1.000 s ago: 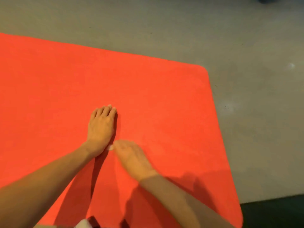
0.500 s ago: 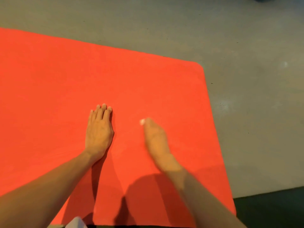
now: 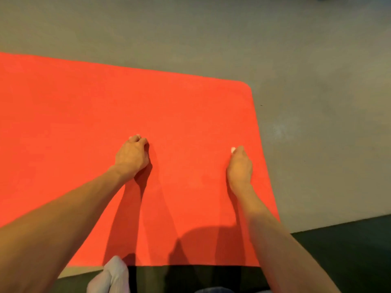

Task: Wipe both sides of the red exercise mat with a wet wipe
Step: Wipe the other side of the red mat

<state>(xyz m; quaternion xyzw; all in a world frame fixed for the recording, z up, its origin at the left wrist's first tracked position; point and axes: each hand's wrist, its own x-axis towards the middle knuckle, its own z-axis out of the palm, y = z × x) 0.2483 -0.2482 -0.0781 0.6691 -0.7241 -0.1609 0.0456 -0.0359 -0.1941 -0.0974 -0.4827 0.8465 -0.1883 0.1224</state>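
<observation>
The red exercise mat (image 3: 105,106) lies flat on the floor and fills the left and middle of the view; its rounded far right corner shows. My left hand (image 3: 132,154) rests on the middle of the mat with its fingers curled under, holding nothing. My right hand (image 3: 240,166) presses down near the mat's right edge and grips a white wet wipe (image 3: 233,150). Only a small tip of the wipe peeks out past the fingers.
Grey concrete floor (image 3: 317,81) surrounds the mat at the far side and on the right. A dark floor covering (image 3: 349,250) runs along the near edge. A foot in a white sock (image 3: 112,275) sits at the bottom, just off the mat.
My right hand has swept the wipe from beside the left hand out to the mat's right edge. The left hand's flat fingers have curled under.
</observation>
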